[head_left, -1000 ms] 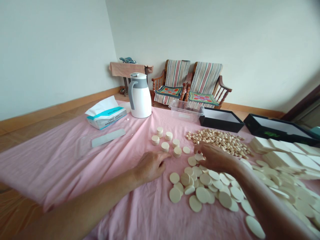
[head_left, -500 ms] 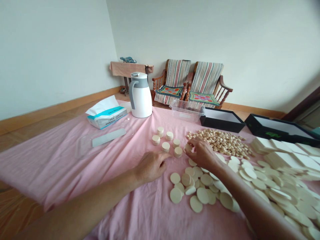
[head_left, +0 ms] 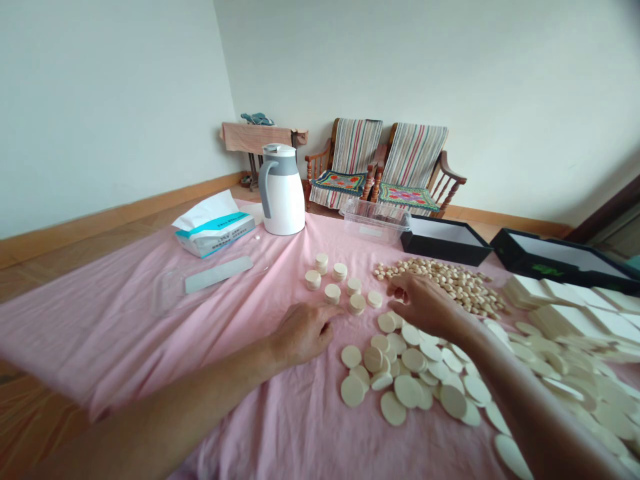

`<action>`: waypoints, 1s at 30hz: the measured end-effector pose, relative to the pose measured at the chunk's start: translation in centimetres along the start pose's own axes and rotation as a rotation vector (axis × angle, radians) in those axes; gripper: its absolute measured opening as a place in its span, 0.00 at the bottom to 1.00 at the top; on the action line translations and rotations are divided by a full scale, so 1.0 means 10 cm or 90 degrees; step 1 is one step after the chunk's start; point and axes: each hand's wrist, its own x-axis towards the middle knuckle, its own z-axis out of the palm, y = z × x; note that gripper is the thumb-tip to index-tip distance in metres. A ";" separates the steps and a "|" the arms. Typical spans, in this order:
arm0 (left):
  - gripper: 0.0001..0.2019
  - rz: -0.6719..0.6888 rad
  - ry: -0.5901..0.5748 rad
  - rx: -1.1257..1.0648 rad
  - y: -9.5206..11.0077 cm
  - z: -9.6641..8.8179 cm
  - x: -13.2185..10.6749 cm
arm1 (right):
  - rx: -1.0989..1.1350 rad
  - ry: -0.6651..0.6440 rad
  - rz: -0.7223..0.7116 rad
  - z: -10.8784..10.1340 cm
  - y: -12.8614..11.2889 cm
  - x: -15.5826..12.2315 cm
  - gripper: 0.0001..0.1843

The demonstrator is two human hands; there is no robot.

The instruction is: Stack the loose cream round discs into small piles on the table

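Okay, from the head view, the right hand (head_left: 425, 303) is curled with its fingers pressed down between the loose cream discs (head_left: 407, 391) and the heap of small round pellets (head_left: 440, 280); whether it has a disc pinched, I can't tell. The left hand (head_left: 303, 333) lies half-open and empty on the pink cloth (head_left: 150, 327), fingertips just beside the short disc stacks (head_left: 332, 293). Farther off stand a white thermos jug (head_left: 283, 200) and black boxes (head_left: 445, 243).
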 end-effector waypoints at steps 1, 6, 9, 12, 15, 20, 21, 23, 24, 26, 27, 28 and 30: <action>0.20 -0.001 -0.001 0.002 0.00 0.00 0.00 | 0.010 -0.029 -0.022 -0.04 0.01 -0.03 0.07; 0.22 0.001 -0.001 0.002 0.00 0.00 0.00 | 0.001 -0.110 -0.095 -0.03 -0.08 -0.15 0.12; 0.22 -0.002 -0.006 -0.001 0.00 0.00 -0.01 | -0.005 -0.121 -0.131 0.04 -0.13 -0.15 0.11; 0.22 -0.005 -0.008 -0.005 0.00 0.00 -0.01 | -0.003 -0.125 -0.136 0.06 -0.15 -0.14 0.11; 0.22 -0.006 -0.004 -0.003 0.00 0.00 -0.01 | -0.001 -0.106 -0.123 0.03 -0.14 -0.12 0.10; 0.21 0.000 -0.001 -0.004 0.01 -0.01 -0.02 | 0.042 0.066 -0.066 0.00 -0.12 0.00 0.06; 0.20 -0.001 0.001 -0.005 0.01 0.00 -0.02 | 0.051 0.102 -0.055 0.01 -0.11 0.04 0.05; 0.21 -0.005 0.002 -0.006 0.00 0.00 -0.02 | 0.062 0.148 -0.045 0.08 -0.10 0.10 0.05; 0.21 -0.005 0.002 -0.005 0.00 0.00 -0.02 | 0.062 0.156 -0.044 0.12 -0.09 0.13 0.05; 0.21 -0.002 0.002 -0.003 0.00 0.01 -0.02 | 0.056 0.150 -0.042 0.21 -0.07 0.16 0.05; 0.22 -0.002 0.002 -0.002 -0.01 0.01 -0.02 | 0.054 0.138 -0.040 0.25 -0.05 0.17 0.06; 0.22 -0.002 0.001 0.001 -0.01 0.02 -0.02 | 0.054 0.121 -0.038 0.28 -0.04 0.18 0.06; 0.22 -0.006 -0.003 0.005 -0.01 0.02 -0.02 | 0.058 0.086 -0.037 0.31 -0.01 0.18 0.07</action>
